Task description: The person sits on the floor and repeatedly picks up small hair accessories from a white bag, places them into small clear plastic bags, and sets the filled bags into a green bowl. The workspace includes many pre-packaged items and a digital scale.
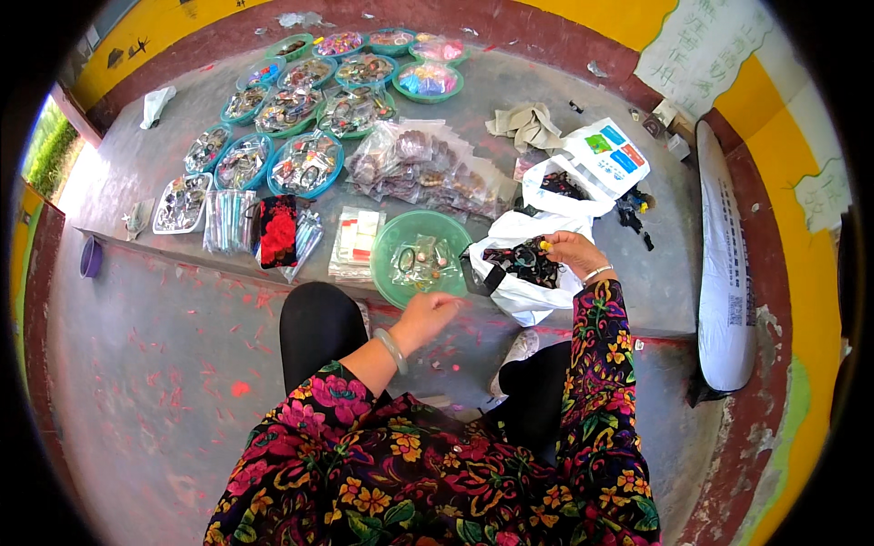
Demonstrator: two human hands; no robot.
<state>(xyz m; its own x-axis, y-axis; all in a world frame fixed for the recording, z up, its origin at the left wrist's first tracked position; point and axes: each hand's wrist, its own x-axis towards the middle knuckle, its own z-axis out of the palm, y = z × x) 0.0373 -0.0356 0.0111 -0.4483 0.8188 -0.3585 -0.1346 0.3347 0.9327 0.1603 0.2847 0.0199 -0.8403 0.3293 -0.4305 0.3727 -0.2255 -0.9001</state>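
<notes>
My right hand (pixel 577 256) is over a white plastic bag (pixel 539 300), pinching a small yellow piece (pixel 545 246) between thumb and fingers. Inside that bag lies a heap of small dark items (pixel 525 265) with coloured specks. My left hand (pixel 431 317), a bangle on its wrist, is closed just in front of a green plastic basin (pixel 388 289). Its fingers are curled, and whatever they may hold is hidden. Several clear packets (pixel 424 262) of small trinkets and a dark ring-shaped band lie in the basin.
Round baskets (pixel 305 164) of packaged trinkets cover the back left of the raised platform. A pile of clear bags (pixel 428 164) lies behind the basin, white cards (pixel 355 238) left of it. Another white bag (pixel 605 155) stands behind right. A long white package (pixel 726 273) leans at the wall.
</notes>
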